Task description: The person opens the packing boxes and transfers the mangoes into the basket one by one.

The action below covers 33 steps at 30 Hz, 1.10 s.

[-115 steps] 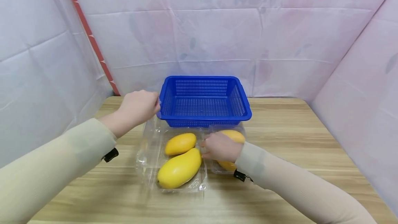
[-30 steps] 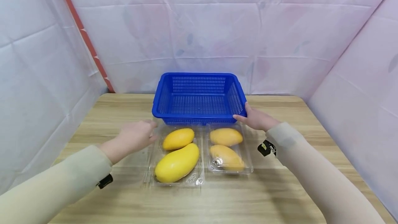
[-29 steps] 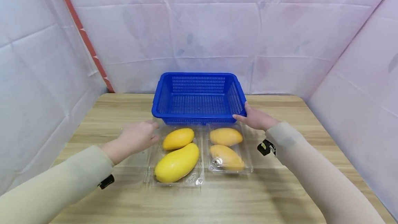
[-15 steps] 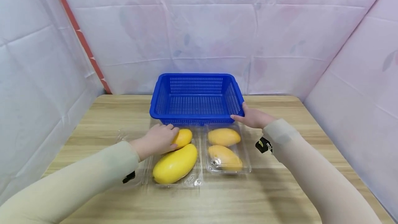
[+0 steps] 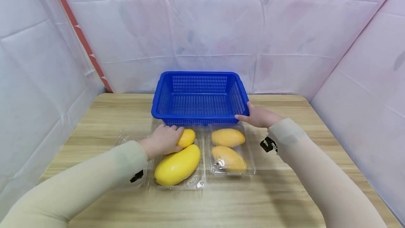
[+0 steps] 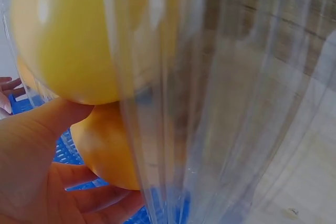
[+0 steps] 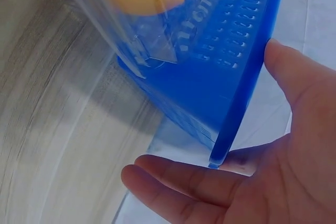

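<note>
My left hand (image 5: pixel 162 140) grips the smaller yellow mango (image 5: pixel 187 138) in the open clear plastic clamshell box (image 5: pixel 197 182). In the left wrist view its thumb and fingers lie on either side of this mango (image 6: pixel 105 148). A larger yellow mango (image 5: pixel 178 165) lies in front of it in the same box. My right hand (image 5: pixel 261 116) holds the front right corner of the blue plastic basket (image 5: pixel 199 117). In the right wrist view the thumb touches the basket rim (image 7: pixel 247 93) and one finger passes behind the corner, while other fingers extend below, apart from it.
A second clear clamshell (image 5: pixel 250 168), its lid down, holds two mangoes (image 5: pixel 228 137) to the right of the open one. The open box's lid (image 5: pixel 124 136) spreads left under my left forearm. A wooden table (image 5: pixel 221 207) lies beneath, with fabric walls (image 5: pixel 215 27) behind and at both sides.
My left hand has moved from the box's left side onto the smaller mango and taken hold of it. Earlier my right hand went from the right clamshell to the basket corner, where it stays.
</note>
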Each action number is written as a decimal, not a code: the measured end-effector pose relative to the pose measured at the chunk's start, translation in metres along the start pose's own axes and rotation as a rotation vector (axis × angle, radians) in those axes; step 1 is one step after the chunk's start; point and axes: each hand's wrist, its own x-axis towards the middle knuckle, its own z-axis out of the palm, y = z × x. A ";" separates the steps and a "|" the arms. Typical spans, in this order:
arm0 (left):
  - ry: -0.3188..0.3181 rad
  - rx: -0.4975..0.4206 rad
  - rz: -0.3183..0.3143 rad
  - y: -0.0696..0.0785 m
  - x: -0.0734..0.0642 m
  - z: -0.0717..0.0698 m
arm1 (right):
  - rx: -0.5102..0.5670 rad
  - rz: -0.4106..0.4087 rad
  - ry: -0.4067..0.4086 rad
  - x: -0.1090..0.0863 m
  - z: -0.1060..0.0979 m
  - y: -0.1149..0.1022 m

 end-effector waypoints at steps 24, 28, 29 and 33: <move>-0.149 -0.177 -0.027 -0.004 0.017 -0.001 | -0.004 -0.005 0.007 0.000 0.003 0.005; -0.136 -0.188 -0.025 -0.004 0.019 -0.001 | -0.008 -0.013 0.016 -0.002 0.003 0.005; -0.136 -0.192 -0.026 -0.004 0.018 -0.001 | -0.010 -0.014 0.018 -0.002 0.003 0.005; -0.142 -0.198 -0.029 -0.003 0.015 -0.003 | -0.013 -0.018 0.018 -0.001 0.003 0.003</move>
